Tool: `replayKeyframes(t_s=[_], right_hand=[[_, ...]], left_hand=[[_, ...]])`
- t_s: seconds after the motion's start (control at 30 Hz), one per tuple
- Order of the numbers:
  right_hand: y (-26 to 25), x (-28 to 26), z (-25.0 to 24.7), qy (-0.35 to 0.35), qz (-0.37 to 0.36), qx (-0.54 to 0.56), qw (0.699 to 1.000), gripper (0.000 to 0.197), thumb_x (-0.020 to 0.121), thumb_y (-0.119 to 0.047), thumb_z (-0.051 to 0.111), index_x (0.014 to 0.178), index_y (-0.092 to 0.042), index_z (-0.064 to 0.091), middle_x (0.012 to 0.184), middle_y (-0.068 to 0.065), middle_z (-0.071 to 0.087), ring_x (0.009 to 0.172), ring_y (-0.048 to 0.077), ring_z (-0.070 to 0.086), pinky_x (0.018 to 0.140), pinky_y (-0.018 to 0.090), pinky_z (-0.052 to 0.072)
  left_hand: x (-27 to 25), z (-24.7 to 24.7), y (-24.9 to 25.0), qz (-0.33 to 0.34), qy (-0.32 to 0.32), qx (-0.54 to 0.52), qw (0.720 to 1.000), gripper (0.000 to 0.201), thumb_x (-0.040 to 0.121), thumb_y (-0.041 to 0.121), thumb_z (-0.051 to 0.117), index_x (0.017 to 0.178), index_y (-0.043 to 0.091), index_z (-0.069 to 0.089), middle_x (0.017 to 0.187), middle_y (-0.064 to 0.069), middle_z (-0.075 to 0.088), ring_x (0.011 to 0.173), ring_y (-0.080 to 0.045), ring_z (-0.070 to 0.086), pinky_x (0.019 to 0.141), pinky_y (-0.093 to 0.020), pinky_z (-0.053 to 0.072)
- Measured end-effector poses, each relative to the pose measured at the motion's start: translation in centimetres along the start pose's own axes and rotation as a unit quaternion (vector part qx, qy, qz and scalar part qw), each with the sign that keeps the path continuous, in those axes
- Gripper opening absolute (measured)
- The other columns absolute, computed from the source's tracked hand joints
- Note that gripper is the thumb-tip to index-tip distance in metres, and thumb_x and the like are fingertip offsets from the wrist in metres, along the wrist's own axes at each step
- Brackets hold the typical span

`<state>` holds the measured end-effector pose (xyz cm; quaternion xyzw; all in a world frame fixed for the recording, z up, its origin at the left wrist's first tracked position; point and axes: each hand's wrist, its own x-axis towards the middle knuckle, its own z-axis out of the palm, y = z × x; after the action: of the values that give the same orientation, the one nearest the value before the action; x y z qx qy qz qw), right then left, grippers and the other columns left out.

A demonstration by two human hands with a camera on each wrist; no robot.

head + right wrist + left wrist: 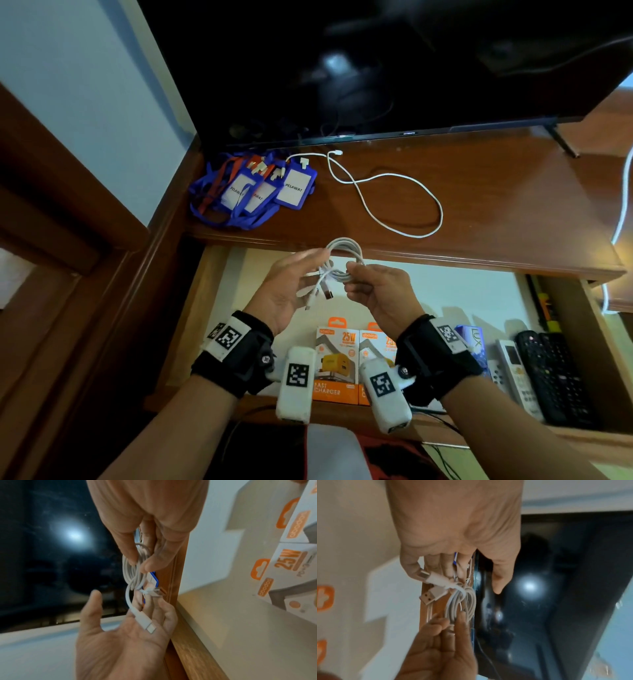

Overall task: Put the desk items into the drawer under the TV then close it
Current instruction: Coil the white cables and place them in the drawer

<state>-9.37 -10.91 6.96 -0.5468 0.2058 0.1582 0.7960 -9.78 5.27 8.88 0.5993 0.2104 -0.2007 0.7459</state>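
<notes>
Above the open drawer (186,322), both hands hold a coiled white cable (343,257). My right hand (368,279) pinches the coil between thumb and fingers; the right wrist view shows the same right hand (145,520) on the cable (133,573). My left hand (294,287) is spread open beside it, and the cable's plugs lie across its fingers (159,616). In the left wrist view, the USB plug (429,596) hangs below the left hand (453,527). A loose white cable (394,195) and blue lanyard badges (260,190) lie on the desk top (496,192).
The TV (376,68) stands at the back of the desk. Inside the drawer are two orange-and-white charger boxes (337,363), a blue box (474,342), a white remote (515,370) and a black remote (555,377). Another white cable (621,212) hangs at the right edge.
</notes>
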Motion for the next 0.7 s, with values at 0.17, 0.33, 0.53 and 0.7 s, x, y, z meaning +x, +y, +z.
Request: replayKeyframes(t_s=[0.17, 0.33, 0.53, 0.7], right_hand=[[0.5, -0.2, 0.7, -0.003, -0.005, -0.007, 1.000, 0.023, 0.082, -0.011, 0.069, 0.089, 0.010, 0.065, 0.069, 0.017, 0.061, 0.052, 0.019, 0.058, 0.052, 0.025, 0.052], [0.8, 0.1, 1.9, -0.035, 0.095, 0.041, 0.994, 0.017, 0.087, -0.015, 0.062, 0.083, 0.002, 0.061, 0.061, 0.014, 0.056, 0.045, 0.021, 0.051, 0.045, 0.026, 0.045], [2.9, 1.5, 2.9, -0.069, 0.140, -0.023, 0.987, 0.019, 0.086, -0.016, 0.062, 0.093, 0.002, 0.061, 0.064, 0.012, 0.056, 0.050, 0.020, 0.052, 0.046, 0.027, 0.044], [4.8, 2.5, 3.4, -0.061, 0.143, -0.092, 0.984, 0.014, 0.085, -0.010, 0.064, 0.079, 0.003, 0.062, 0.070, 0.013, 0.054, 0.057, 0.023, 0.053, 0.055, 0.030, 0.043]], left_hand=[[0.4, -0.9, -0.9, 0.107, 0.023, 0.133, 0.985, 0.031, 0.079, 0.010, 0.074, 0.107, 0.023, 0.069, 0.100, -0.001, 0.073, 0.084, -0.011, 0.063, 0.067, -0.022, 0.046], [0.7, -2.9, -1.2, 0.127, 0.019, 0.107, 0.986, 0.009, 0.082, 0.008, 0.070, 0.087, 0.015, 0.074, 0.071, 0.000, 0.070, 0.067, -0.015, 0.053, 0.064, -0.026, 0.044], [1.4, -7.8, 0.2, 0.068, 0.016, 0.205, 0.976, 0.021, 0.072, 0.021, 0.081, 0.091, 0.015, 0.074, 0.090, 0.005, 0.072, 0.085, -0.003, 0.065, 0.078, -0.012, 0.048], [4.5, -13.1, 4.1, 0.158, 0.203, 0.340, 0.905, 0.009, 0.082, 0.026, 0.070, 0.089, 0.022, 0.073, 0.090, 0.005, 0.068, 0.085, -0.006, 0.061, 0.071, -0.013, 0.043]])
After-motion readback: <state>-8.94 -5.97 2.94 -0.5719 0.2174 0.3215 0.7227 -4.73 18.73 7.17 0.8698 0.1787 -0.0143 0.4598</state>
